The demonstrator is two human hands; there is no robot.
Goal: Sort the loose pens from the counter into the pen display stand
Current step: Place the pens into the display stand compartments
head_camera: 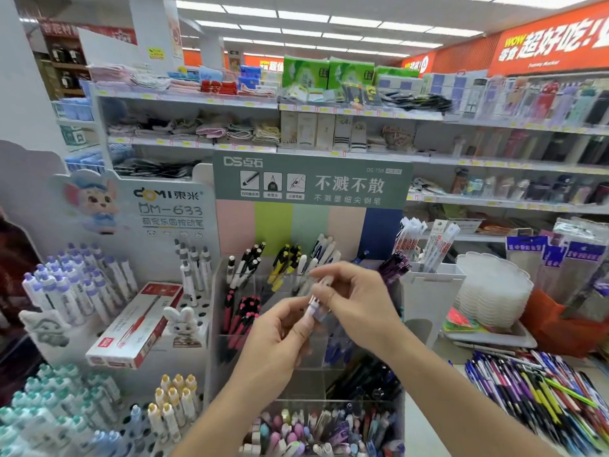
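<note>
We hold a small white and lilac pen (pixel 314 305) between both hands, above the middle of the clear pen display stand (pixel 303 324). Our right hand (pixel 356 305) pinches its upper part with thumb and forefinger, and our left hand (pixel 280 338) pinches its lower end from below; each grip is clamped on the pen, which is blurred, so we cannot tell its finer details.

Just behind the hands, the stand's back row of compartments holds black and white pens (pixel 245 265) on the left, yellow and black pens (pixel 285 262) in the middle and white and blue pens (pixel 324 255) on the right. The row below holds pink and black pens (pixel 240 311) to the left and blue pens (pixel 339 349) partly hidden under our right wrist. The front compartment (pixel 323 430) is packed with pastel pens.

The loose pens (pixel 540 394) lie in a mixed heap on the white worktop (pixel 428 423) to the right, well apart from the hands. Left of the stand, a white holed rack (pixel 99 324) carries purple-capped pens (pixel 75 285) upright, with a red and white box (pixel 135 324) lying across it.
</note>
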